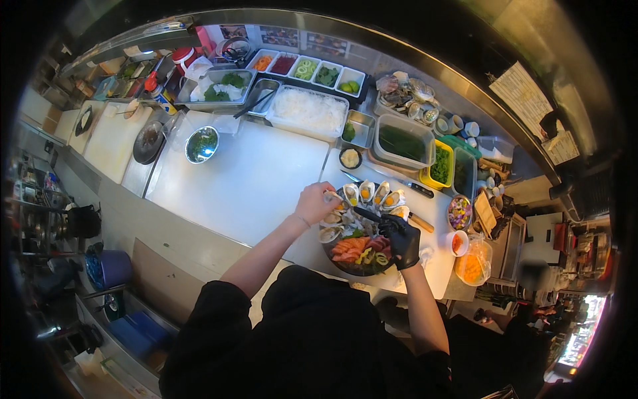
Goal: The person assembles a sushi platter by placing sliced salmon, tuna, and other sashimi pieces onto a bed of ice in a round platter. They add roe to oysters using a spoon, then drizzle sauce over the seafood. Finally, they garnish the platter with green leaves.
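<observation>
A round dark platter [340, 265] lies on the white board near my body. Opened oysters [366, 192] with orange topping ring its far side, and sliced salmon [350, 249], lemon slices and darker red fish fill the near part. My bare left hand [315, 203] grips the edge of an oyster shell [333, 199] at the platter's left. In a black glove, my right hand [403, 241] is closed over the platter's right side. From its fingers a slim dark tool [367, 214] points left toward the oysters; its exact kind is unclear.
A knife [417, 189] lies behind the platter. A steel bowl of greens [202, 144] stands on the left board. Along the back are a tub of shredded white garnish [310, 108], vegetable trays and a yellow tub [438, 165]. Orange topping [472, 265] sits in a container at right.
</observation>
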The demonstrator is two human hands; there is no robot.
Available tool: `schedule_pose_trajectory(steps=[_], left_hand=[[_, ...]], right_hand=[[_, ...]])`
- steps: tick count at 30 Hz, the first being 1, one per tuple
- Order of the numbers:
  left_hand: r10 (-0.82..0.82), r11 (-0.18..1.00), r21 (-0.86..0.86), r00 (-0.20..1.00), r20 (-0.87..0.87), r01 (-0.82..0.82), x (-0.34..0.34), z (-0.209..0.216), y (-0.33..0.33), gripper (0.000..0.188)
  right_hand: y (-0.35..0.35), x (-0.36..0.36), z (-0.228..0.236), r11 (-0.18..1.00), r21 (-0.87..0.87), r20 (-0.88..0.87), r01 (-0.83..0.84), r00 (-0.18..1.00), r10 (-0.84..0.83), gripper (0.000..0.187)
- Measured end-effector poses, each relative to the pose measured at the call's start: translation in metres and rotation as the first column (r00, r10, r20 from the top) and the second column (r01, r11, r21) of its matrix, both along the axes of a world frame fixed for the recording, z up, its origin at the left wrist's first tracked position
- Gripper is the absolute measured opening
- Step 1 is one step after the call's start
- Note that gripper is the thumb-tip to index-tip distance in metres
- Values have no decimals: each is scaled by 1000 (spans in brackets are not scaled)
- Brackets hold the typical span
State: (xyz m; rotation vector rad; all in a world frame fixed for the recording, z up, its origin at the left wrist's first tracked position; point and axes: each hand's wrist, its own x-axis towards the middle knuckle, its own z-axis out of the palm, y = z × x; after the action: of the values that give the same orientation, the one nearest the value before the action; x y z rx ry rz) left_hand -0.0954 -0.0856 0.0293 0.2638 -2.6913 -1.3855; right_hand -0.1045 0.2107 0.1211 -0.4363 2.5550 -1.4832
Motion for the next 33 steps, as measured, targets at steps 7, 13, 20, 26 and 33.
schedule_pose_trajectory(steps=[7, 13, 20, 26, 33], left_hand=[[222, 975, 40, 963, -150, -218, 15, 20, -7, 36], [269, 939, 278, 934, -235, -201, 53, 99, 95, 17], [-487, 863, -27, 818, -306, 504, 72, 140, 332, 20], [-674, 713, 17, 692, -258, 701, 47, 124, 500, 26], [-620, 766, 58, 760, -195, 640, 49, 99, 546, 27]], right_hand=[[46, 36, 61, 975, -221, -265, 19, 961, -79, 22], [252, 62, 73, 599, -591, 68, 540, 773, -631, 34], [471, 110, -1, 416, -360, 97, 835, 477, -873, 20], [526, 105, -50, 552, -358, 146, 753, 629, -764, 19], [561, 83, -92, 404, -443, 559, 800, 599, -573, 26]])
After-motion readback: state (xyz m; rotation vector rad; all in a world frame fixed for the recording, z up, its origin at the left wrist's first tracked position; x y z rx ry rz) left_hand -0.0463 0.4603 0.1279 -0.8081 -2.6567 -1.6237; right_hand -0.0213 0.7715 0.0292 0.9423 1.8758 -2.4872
